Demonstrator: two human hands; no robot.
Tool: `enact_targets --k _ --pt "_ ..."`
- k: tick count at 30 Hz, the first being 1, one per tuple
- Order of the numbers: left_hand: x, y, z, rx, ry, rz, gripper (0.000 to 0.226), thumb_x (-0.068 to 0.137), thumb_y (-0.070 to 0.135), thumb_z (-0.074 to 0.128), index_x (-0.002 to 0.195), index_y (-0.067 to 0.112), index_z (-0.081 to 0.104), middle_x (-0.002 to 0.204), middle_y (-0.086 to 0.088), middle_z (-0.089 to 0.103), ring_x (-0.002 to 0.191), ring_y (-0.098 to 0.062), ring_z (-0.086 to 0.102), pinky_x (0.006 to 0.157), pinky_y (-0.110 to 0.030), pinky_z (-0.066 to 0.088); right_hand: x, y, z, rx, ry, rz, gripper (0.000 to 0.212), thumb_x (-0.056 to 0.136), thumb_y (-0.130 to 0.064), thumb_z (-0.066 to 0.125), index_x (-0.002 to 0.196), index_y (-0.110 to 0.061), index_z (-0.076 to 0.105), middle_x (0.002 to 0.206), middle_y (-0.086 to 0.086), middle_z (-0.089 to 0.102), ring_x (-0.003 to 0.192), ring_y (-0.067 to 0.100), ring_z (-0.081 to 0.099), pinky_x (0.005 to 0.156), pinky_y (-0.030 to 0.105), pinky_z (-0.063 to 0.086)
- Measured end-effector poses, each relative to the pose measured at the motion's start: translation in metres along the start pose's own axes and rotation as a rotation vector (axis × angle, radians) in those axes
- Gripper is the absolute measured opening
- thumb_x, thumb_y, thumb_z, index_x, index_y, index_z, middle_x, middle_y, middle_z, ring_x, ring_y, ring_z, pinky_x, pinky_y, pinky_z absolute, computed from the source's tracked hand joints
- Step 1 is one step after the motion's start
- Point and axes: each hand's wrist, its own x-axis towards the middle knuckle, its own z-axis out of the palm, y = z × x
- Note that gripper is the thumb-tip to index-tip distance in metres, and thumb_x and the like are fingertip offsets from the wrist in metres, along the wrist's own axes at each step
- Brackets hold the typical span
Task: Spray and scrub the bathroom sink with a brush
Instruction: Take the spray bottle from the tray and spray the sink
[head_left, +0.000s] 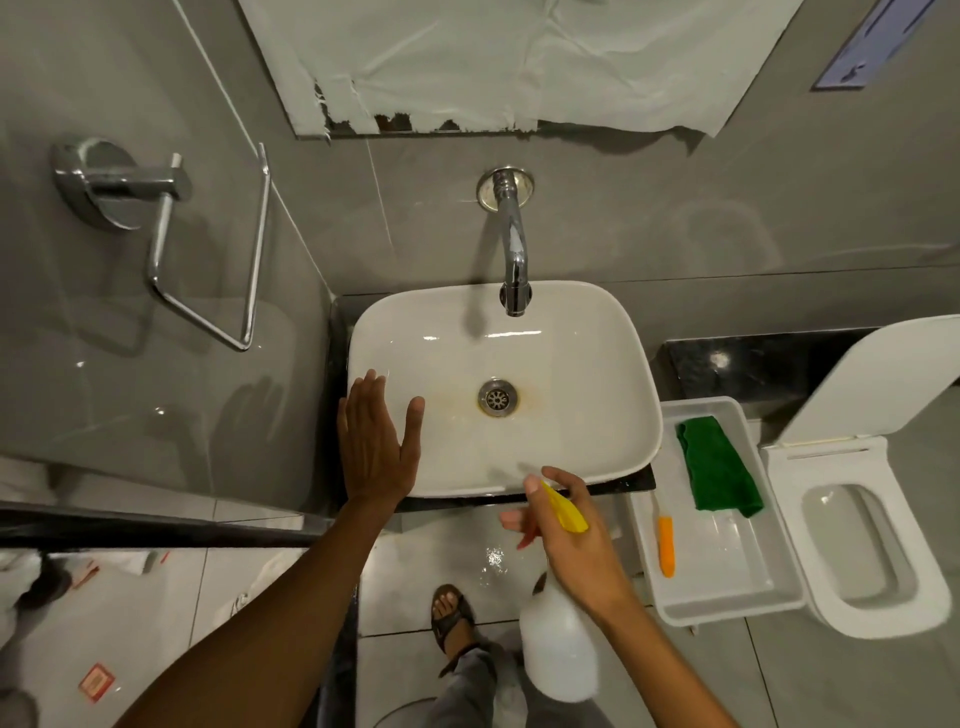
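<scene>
Head view: right hand wrapped around translucent white plastic spray bottle, fingers at yellow trigger nozzle, aimed over near rim. Left hand flat, fingers spread on glossy white ceramic sink. Best aimed toward yellowish stain around metal drain, coating evenly. Orange-handled brush waiting in grey plastic tray.

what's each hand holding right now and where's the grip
The right hand holds the spray bottle at its yellow trigger head. The left hand holds nothing, lying flat on the sink rim.
</scene>
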Motion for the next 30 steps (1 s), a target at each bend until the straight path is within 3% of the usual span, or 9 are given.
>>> enact_targets --k 1,4,8,12,17,21,24,28,30 --pt "0.000 0.000 0.000 -0.001 0.003 0.002 0.093 0.103 0.080 0.014 0.163 0.013 0.041 0.174 -0.011 0.040 0.163 -0.034 0.035 0.137 -0.051 0.019 0.003 -0.002 0.003 -0.015 -0.031 0.000 0.040 0.101 -0.059 0.064 0.132 -0.036 0.055 0.082 0.009 0.085 0.071 0.027 0.079 0.069 0.033 0.066" --pt "0.000 0.000 0.000 0.002 0.006 0.002 0.092 0.104 0.079 0.014 0.163 0.014 0.041 0.173 -0.011 0.040 0.162 -0.034 0.035 0.137 -0.050 0.018 0.010 -0.013 0.011 -0.029 -0.026 0.017 0.037 0.102 -0.053 0.065 0.127 -0.028 0.059 0.062 0.011 0.075 0.054 0.026 0.068 0.060 0.041 0.057" --pt "0.001 -0.003 0.002 0.007 -0.008 -0.012 0.090 0.104 0.078 0.015 0.164 0.016 0.038 0.175 -0.009 0.037 0.164 -0.032 0.033 0.137 -0.051 0.019 0.023 -0.030 0.012 -0.006 -0.031 -0.013 0.035 0.104 -0.049 0.065 0.130 -0.029 0.055 0.086 0.009 0.087 0.081 0.025 0.082 0.080 0.038 0.066" --pt "0.002 -0.005 0.004 0.019 -0.014 -0.022 0.090 0.104 0.079 0.014 0.164 0.017 0.038 0.175 -0.008 0.037 0.163 -0.032 0.034 0.137 -0.052 0.021 0.035 -0.046 0.008 -0.024 0.037 -0.020 0.029 0.105 -0.047 0.063 0.118 -0.021 0.060 0.064 0.013 0.078 0.057 0.020 0.073 0.064 0.043 0.059" --pt "0.003 -0.005 0.004 0.049 -0.019 -0.030 0.089 0.104 0.079 0.013 0.164 0.018 0.039 0.175 -0.008 0.038 0.163 -0.032 0.034 0.136 -0.052 0.022 0.048 -0.062 -0.008 0.040 0.027 0.016 0.042 0.106 -0.050 0.061 0.138 -0.024 0.055 0.093 0.011 0.087 0.094 0.029 0.083 0.089 0.045 0.067" --pt "0.004 -0.005 0.004 0.041 -0.022 -0.036 0.090 0.103 0.080 0.012 0.164 0.019 0.039 0.175 -0.007 0.038 0.164 -0.031 0.033 0.137 -0.051 0.021 0.050 -0.067 -0.027 -0.016 0.152 -0.051 0.039 0.107 -0.050 0.058 0.127 -0.017 0.062 0.074 0.018 0.081 0.062 0.020 0.076 0.062 0.026 0.064" --pt "0.004 -0.006 0.005 0.045 -0.021 -0.035 0.090 0.104 0.080 0.013 0.164 0.019 0.040 0.175 -0.007 0.039 0.163 -0.032 0.034 0.137 -0.052 0.022 0.049 -0.065 -0.046 0.071 0.196 -0.043 0.041 0.106 -0.049 0.062 0.135 -0.021 0.059 0.090 0.012 0.087 0.086 0.017 0.085 0.078 0.031 0.065" --pt "0.005 -0.006 0.005 0.055 -0.019 -0.026 0.090 0.104 0.080 0.014 0.163 0.018 0.042 0.174 -0.008 0.040 0.162 -0.032 0.036 0.136 -0.053 0.023 0.039 -0.052 -0.070 -0.009 0.275 -0.057 0.047 0.103 -0.054 0.063 0.131 -0.016 0.061 0.067 0.011 0.079 0.057 0.016 0.074 0.072 0.047 0.063" --pt "0.004 -0.005 0.004 0.056 -0.017 -0.020 0.089 0.104 0.079 0.015 0.162 0.017 0.042 0.173 -0.008 0.041 0.162 -0.032 0.037 0.136 -0.053 0.023 0.032 -0.042 -0.084 -0.042 0.266 -0.038 0.062 0.101 -0.061 0.063 0.144 -0.016 0.058 0.077 0.006 0.083 0.074 0.003 0.078 0.092 0.039 0.059"
